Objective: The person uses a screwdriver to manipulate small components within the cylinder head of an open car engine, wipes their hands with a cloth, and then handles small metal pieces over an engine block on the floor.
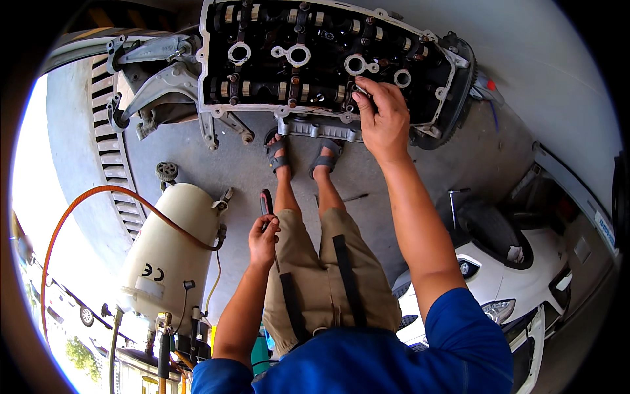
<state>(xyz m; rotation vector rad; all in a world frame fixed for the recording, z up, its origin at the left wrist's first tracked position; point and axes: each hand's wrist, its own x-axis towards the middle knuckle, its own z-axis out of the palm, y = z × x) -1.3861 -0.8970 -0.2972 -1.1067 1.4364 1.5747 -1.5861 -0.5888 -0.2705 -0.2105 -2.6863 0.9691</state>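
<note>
An engine's open cylinder head (203, 65) with dark, oily camshafts inside spans the top of the view. Over its near edge, right of the middle, my right hand (384, 121) is closed, thumb and fingers pinched together at a camshaft. Whatever lies between those fingertips is too small to make out. Lower down, in front of my shorts, my left hand (264, 244) is closed around a screwdriver (266, 202). Its black and red handle points up past my fingers, and a thin shaft shows below the hand.
Metal brackets (164, 88) jut from the engine's left side. A toothed flywheel (462, 92) sits at its right end. A cream tank (174, 243) with an orange hose (98, 190) stands at left. White car body parts (518, 282) and a tire (489, 226) lie at right.
</note>
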